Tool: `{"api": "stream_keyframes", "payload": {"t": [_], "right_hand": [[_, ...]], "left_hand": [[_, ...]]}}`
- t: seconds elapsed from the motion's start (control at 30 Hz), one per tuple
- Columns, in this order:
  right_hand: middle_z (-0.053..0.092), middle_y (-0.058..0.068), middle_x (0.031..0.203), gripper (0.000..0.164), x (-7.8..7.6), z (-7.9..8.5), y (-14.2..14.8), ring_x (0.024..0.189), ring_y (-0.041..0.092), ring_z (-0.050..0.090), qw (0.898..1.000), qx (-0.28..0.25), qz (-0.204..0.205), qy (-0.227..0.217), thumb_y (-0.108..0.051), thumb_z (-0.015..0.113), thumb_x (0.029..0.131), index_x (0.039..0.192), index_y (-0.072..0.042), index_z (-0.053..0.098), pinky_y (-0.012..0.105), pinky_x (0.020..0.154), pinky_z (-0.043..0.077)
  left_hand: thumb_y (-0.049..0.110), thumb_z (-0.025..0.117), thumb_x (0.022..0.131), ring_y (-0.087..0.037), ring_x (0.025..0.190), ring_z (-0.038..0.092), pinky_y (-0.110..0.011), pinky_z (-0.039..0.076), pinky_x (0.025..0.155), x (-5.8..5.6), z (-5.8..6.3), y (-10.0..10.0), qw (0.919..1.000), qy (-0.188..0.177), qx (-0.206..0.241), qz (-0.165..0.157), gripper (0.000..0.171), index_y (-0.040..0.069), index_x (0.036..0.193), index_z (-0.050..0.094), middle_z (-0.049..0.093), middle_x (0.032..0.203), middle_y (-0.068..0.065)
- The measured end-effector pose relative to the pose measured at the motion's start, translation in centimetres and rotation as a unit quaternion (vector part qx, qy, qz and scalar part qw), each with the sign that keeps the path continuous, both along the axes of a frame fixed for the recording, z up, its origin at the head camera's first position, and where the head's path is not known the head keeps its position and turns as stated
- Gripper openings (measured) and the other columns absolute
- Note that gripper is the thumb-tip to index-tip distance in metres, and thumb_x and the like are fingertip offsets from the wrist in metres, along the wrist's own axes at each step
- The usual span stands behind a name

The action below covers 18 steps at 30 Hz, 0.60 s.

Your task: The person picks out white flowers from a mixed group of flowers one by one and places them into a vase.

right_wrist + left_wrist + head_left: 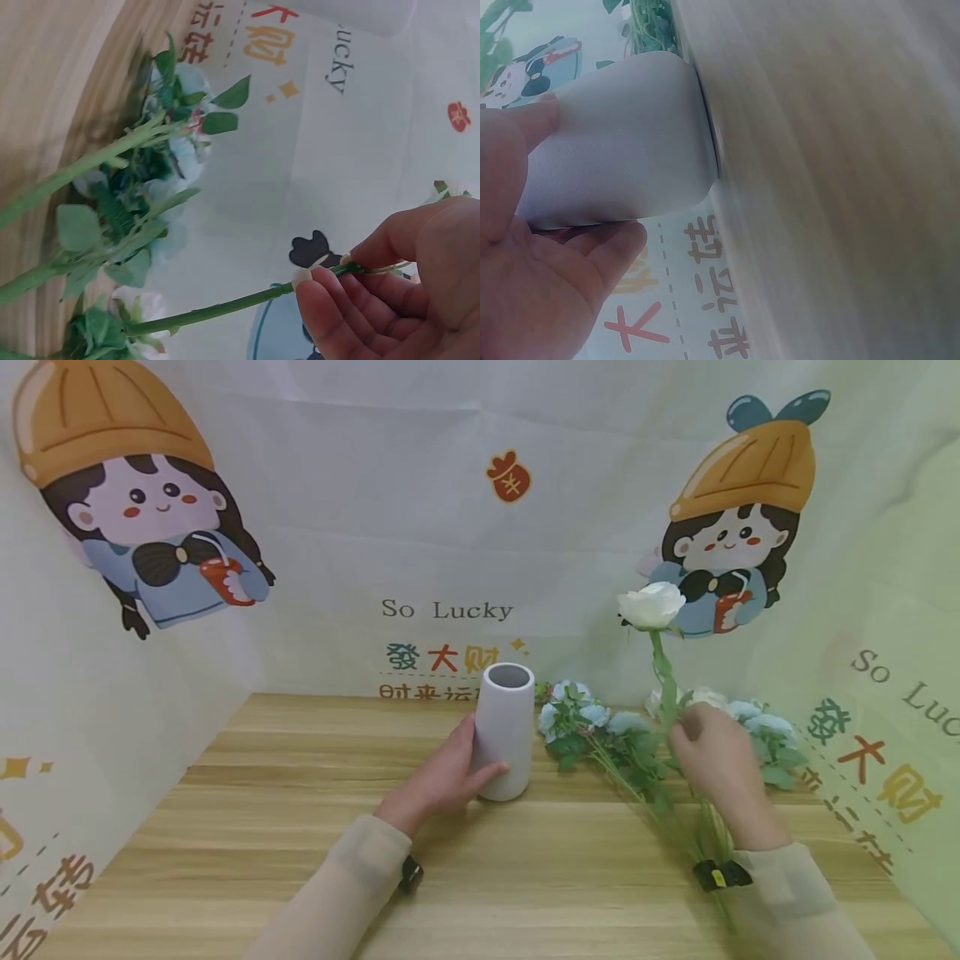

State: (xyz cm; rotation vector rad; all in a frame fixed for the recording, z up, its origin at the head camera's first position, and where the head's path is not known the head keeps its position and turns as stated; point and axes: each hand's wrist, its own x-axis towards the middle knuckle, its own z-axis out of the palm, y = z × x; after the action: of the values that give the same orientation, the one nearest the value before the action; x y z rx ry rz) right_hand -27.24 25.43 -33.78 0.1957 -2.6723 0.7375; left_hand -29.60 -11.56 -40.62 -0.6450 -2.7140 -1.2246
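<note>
A white vase (504, 739) stands upright on the wooden table, its dark round mouth facing up. My left hand (442, 774) holds it from the left, thumb across the front and fingers round the far side; the left wrist view shows the vase (622, 146) between thumb and fingers. To the right, my right hand (717, 758) pinches the green stem (217, 308) of a white rose (651, 607) between thumb and fingers. The bloom points up above the hand, higher than the vase's mouth. The stem's lower part is partly hidden by the hand and other stems.
Pale blue artificial flowers (573, 710) with green leaves and long stems lie on the table (300, 827) right of the vase. More blue flowers (772, 731) lie beyond my right hand. A printed cloth (360, 510) encloses the table's back and sides.
</note>
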Motion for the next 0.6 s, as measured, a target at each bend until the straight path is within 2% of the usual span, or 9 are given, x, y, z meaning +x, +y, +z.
{"api": "stream_keyframes", "payload": {"t": [0.17,0.27,0.6], "right_hand": [[0.073,0.029,0.117,0.033,0.2,0.9,-1.0,0.095,0.044,0.071,0.999,-0.009,0.01,0.03,-0.02,0.051,0.109,0.119,0.006,0.069,0.06,0.081,0.06],[0.074,0.03,0.121,0.037,0.3,1.7,-1.8,0.104,0.047,0.072,0.999,-0.023,0.012,0.037,-0.021,0.051,0.112,0.128,0.006,0.069,0.064,0.086,0.06],[0.074,0.029,0.127,0.038,0.1,4.4,-5.8,0.117,0.047,0.07,0.991,-0.103,0.016,0.081,-0.024,0.053,0.112,0.133,0.003,0.07,0.065,0.099,0.058]], "left_hand": [[0.029,0.077,0.104,-0.043,0.152,0.051,-0.06,0.039,0.132,-0.2,-0.2,0.2,1.0,-0.002,0.002,0.002,0.086,-0.001,0.166,0.027,0.046,0.163,-0.029],[0.03,0.078,0.104,-0.043,0.153,0.05,-0.059,0.039,0.132,-0.2,-0.2,0.3,0.9999,-0.011,0.003,0.005,0.085,0.001,0.166,0.027,0.046,0.164,-0.028],[0.031,0.078,0.104,-0.042,0.154,0.049,-0.06,0.038,0.132,-0.1,0.0,0.2,0.9996,-0.026,0.007,0.012,0.087,0.002,0.167,0.026,0.044,0.166,-0.026]]}}
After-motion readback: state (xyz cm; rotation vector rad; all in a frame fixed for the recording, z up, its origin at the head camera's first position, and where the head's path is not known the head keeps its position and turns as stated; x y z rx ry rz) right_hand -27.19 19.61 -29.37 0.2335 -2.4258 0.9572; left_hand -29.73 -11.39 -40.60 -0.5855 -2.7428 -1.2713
